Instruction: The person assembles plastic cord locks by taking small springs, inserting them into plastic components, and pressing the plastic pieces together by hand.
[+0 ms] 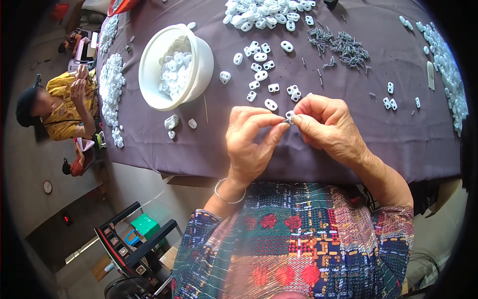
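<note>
We locate the white two-holed piece [290, 114] between the two hands, just above the near part of the dark tablecloth [393, 149]; we find the right hand [328, 127] closed on this piece, thumb and forefinger pinched at its right side; we find the left hand [250, 142] pinching a small dark metal part [285, 120] between thumb and forefinger, its end against the white piece; whether the metal part has entered a hole we cannot tell, as the fingertips cover the joint.

Beyond the hands we note loose white pieces [260, 75] scattered on the cloth; farther out lies a larger white heap [261, 14]; to the right of these we locate a pile of dark metal parts [350, 49], with several strays around it.

To the left we find a round white tub [203, 65], holding more pale pieces [176, 74]; near its base lie a thin stick [205, 108] and a crumpled silvery lump [172, 121]; along the left edge of the cloth runs a band of white pieces [112, 82]; along the right edge runs a similar white band [444, 67], with a flat pale strip [430, 75] beside it.

We note a bracelet [230, 201] on the left wrist.
</note>
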`<state>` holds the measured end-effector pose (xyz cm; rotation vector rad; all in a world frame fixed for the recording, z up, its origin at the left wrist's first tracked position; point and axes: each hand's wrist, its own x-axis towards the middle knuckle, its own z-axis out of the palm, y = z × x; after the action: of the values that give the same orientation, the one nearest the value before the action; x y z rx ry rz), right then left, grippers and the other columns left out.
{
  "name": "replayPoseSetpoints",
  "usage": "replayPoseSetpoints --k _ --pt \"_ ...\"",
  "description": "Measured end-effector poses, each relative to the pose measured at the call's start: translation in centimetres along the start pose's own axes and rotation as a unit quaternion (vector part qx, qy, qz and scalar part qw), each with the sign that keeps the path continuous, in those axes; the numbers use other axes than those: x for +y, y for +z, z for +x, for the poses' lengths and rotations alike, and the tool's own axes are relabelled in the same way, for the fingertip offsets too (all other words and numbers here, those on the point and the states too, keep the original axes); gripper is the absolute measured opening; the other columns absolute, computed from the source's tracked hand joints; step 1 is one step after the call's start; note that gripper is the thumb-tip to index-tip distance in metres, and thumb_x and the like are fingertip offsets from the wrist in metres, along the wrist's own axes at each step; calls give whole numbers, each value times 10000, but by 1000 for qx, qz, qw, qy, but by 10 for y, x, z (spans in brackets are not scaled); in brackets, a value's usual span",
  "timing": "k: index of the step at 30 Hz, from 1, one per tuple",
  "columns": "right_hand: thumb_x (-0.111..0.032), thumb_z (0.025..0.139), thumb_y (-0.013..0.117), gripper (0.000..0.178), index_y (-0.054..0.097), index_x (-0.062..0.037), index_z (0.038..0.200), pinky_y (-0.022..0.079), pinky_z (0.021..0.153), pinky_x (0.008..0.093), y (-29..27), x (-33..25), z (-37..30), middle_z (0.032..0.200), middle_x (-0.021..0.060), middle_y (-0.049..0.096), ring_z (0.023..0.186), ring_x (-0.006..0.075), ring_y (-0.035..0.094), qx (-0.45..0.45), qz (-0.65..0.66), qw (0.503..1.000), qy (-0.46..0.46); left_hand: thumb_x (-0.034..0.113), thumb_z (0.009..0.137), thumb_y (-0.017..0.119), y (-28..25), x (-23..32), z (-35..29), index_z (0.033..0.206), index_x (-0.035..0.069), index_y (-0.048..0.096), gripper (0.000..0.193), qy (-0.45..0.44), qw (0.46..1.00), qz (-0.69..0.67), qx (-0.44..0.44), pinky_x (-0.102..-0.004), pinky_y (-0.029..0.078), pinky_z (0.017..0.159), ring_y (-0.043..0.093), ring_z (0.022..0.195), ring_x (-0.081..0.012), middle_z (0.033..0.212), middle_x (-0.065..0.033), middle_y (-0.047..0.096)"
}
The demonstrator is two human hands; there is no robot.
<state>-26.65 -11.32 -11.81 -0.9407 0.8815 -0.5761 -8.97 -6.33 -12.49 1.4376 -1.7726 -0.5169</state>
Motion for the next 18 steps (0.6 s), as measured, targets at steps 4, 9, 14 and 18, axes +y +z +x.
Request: replayPoseSetpoints --k 4,9,14,18 --pt "-139 876 588 119 558 -27 848 291 409 171 -2 1 1 594 -45 489 482 17 417 12 6 999 -33 22 676 738 -20 -13 1 877 21 637 225 -41 987 133 76 -281 433 726 539 790 -172 844 -45 598" --pt "-134 868 596 108 566 -30 861 294 407 172 -4 -1 2 600 -41 503 485 16 430 47 1 998 -43 102 637 774 -24 -17 14 793 80 660 195 -19 969 242 46 -339 421 757 520 840 -232 841 -59 589" --pt "-138 867 599 112 568 -31 867 299 407 171 -4 1 5 603 -42 507 484 18 434 62 -19 996 -55 149 593 792 -6 -10 21 783 106 658 237 0 968 251 -12 -350 419 752 501 864 -250 869 -55 579" --pt "-140 867 600 115 570 -30 872 305 408 171 -4 1 4 606 -42 509 487 18 436 55 -16 997 -53 99 613 776 2 -11 22 812 82 644 240 33 980 196 -8 -331 439 711 533 824 -223 842 -51 600"
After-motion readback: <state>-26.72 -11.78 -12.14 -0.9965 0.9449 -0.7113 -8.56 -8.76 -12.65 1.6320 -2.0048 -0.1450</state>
